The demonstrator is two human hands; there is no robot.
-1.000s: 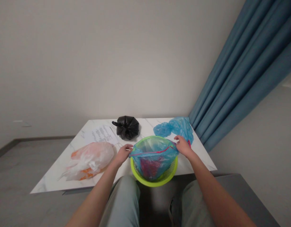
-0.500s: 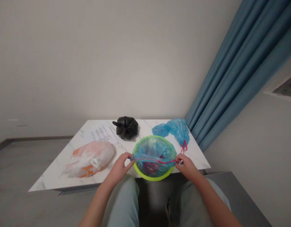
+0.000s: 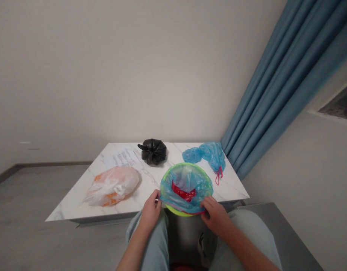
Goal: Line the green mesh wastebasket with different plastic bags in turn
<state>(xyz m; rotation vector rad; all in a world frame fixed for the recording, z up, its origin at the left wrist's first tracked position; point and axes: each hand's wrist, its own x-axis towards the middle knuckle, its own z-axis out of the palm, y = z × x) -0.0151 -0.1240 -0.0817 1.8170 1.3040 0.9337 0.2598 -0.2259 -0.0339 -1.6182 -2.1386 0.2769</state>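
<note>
A translucent blue plastic bag [image 3: 200, 184] with a red drawstring lines a lime-green round bin [image 3: 175, 212] at the table's front edge. Inside the bag lies a shiny red item [image 3: 183, 192], its kind unclear. My left hand [image 3: 151, 207] pinches the bag's edge at the bin's left side. At the front right of the rim, my right hand [image 3: 213, 212] grips the same edge near the red drawstring. Between both hands the bag's edge folds over the front of the rim.
On the marble-look table [image 3: 149, 188] sit a tied black bag [image 3: 154, 152], a white-and-orange plastic bag [image 3: 117, 184], a printed paper sheet [image 3: 124, 158] and a knotted blue bag [image 3: 211, 152] with a red drawstring. A blue curtain [image 3: 275, 94] hangs at right.
Both hands have moved down and toward me, drawing the bag's front edge from across the bin's opening over the near rim. The red item inside now shows plainly.
</note>
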